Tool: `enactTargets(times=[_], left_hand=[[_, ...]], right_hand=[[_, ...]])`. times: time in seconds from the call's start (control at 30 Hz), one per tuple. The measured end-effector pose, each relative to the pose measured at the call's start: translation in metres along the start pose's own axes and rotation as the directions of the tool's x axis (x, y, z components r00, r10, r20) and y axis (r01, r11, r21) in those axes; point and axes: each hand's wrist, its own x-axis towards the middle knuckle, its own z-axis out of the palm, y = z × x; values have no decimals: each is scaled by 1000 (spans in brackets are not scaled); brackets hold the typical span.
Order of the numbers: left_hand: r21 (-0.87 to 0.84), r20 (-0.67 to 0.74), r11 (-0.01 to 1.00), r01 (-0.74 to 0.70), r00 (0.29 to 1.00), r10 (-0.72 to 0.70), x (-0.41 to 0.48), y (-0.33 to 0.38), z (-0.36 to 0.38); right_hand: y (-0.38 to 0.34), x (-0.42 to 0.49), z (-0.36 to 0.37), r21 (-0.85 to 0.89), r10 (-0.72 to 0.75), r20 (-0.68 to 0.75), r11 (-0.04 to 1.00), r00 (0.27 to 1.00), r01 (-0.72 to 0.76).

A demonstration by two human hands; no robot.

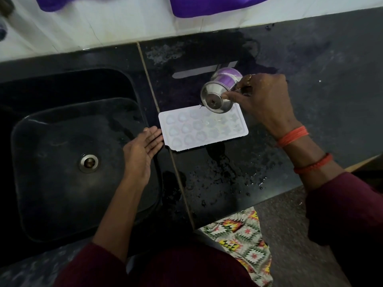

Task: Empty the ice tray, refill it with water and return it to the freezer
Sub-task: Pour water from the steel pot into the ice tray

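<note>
A white ice tray (202, 128) with several shaped cells lies flat on the black counter (290, 121), just right of the sink. My right hand (261, 98) grips a steel cup (221, 90), tipped over the tray's far right corner with its mouth facing down and left. Water glistens in the right-hand cells. My left hand (142, 150) rests flat with fingers together, its fingertips against the tray's left edge, holding nothing.
A black sink (41, 183) with a metal drain (88, 163) fills the left side. Water is spilled on the counter in front of the tray (223, 179). A white wall with purple cloth (207, 5) runs along the back. The counter's front edge (269, 201) is close.
</note>
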Motion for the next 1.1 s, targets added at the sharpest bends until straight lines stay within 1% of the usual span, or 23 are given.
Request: enactTargets(times=[0.3, 0.63, 0.97, 1.1], left_hand=[[7, 8, 1000, -6, 1000, 6, -2, 1, -1], [-3, 6, 1000, -3, 1000, 3, -5, 1, -1], [-26, 4, 1000, -1, 1000, 1, -3, 1, -5], [-28, 9, 1000, -2, 1000, 2, -1, 0, -7]], right_hand=[[1, -1, 3, 35, 17, 6, 999, 1000, -17], [-12, 6, 9, 9, -29, 8, 1000, 1000, 29], [-29, 9, 18, 12, -67, 63, 998, 996, 66], [-31, 12, 20, 1, -49, 85, 999, 995, 49]])
